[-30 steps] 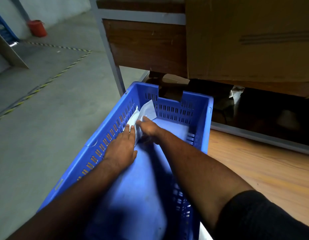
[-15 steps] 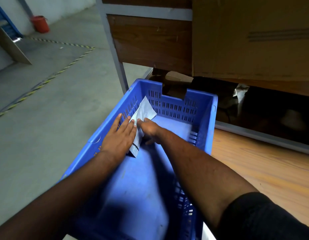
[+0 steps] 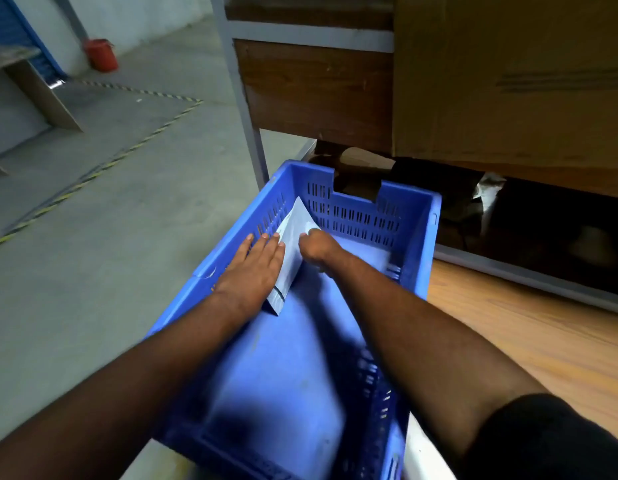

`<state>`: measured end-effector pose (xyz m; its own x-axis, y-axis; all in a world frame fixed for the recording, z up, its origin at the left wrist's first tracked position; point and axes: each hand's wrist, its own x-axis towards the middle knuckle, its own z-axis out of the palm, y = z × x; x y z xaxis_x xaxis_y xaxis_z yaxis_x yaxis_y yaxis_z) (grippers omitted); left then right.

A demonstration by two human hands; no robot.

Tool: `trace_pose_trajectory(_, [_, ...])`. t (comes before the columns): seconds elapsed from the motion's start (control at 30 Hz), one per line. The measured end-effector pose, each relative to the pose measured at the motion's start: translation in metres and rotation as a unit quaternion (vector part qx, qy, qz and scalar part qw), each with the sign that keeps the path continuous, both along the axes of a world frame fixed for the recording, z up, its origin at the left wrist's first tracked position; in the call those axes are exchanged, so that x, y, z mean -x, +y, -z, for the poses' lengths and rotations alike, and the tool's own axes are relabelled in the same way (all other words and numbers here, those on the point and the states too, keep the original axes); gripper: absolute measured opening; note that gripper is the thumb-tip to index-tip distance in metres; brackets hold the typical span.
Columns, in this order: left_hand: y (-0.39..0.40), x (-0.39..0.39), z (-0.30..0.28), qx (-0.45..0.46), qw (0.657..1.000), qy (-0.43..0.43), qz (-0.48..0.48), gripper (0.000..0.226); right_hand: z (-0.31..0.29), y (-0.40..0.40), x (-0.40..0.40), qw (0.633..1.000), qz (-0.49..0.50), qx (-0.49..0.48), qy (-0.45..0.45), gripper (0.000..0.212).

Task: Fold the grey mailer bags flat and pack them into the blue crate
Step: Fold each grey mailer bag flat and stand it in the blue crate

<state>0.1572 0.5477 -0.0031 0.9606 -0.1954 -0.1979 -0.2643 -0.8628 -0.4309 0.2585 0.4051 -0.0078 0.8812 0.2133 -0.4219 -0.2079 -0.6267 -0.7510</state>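
A folded grey mailer bag (image 3: 293, 244) stands on edge against the left inner wall of the blue crate (image 3: 418, 244), near its far corner. My left hand (image 3: 255, 268) lies flat with straight fingers against the bag, pressing it toward the wall. My right hand (image 3: 316, 247) is curled with its fingertips on the bag's right side, near its upper edge. The crate's floor in front of the bag is bare blue plastic. Both forearms reach into the crate from the near side.
The crate sits at the edge of a wooden table (image 3: 542, 341). A large cardboard box (image 3: 508, 81) and a dark wooden panel (image 3: 318, 91) on a grey metal frame stand just behind it. The concrete floor (image 3: 110, 220) lies to the left, with a red bucket (image 3: 100, 54) far off.
My left hand has slid up along the bag and flattened on it. The bag stands more upright against the crate wall, with its lower end now showing below my hand.
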Motion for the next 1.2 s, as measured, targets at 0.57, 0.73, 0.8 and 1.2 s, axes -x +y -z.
trace_pose_trajectory(0.57, [-0.278,0.069,-0.069,0.526,0.796,-0.023,0.297,0.045,-0.067,-0.319,0.269,0.889,0.268,-0.292,-0.229,0.029])
trace_pose_trajectory(0.73, [-0.389,0.111,-0.031,0.463,0.788,0.074,0.398,0.05,-0.031,-0.394,0.352,0.878,0.385,-0.146,-0.246,0.02])
trace_pose_trajectory(0.8, [-0.429,0.129,-0.003,0.394,0.798,0.093,0.447,0.056,-0.002,-0.428,0.386,0.884,0.392,0.092,-0.235,0.015])
trace_pose_trajectory(1.2, [-0.577,0.205,0.076,0.486,0.814,0.316,0.032,0.036,0.078,-0.51,0.434,0.909,0.265,0.299,-0.12,0.03])
